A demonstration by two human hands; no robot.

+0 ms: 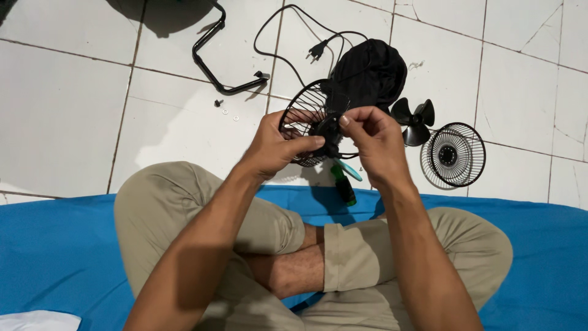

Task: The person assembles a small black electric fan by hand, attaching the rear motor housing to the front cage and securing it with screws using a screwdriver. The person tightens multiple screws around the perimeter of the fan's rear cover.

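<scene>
Left hand (275,147) is gripping the black round wire fan grille (306,119) upright; right hand (373,138), just beside the grille's hub, is pinching something too small to tell.

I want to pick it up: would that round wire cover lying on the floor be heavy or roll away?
The round wire cover is mostly thin wires and gaps, so it is probably light. It lies flat on the floor tiles, so it should stay put, though on its round edge it might roll. The thin wires could bend if squeezed.
</scene>
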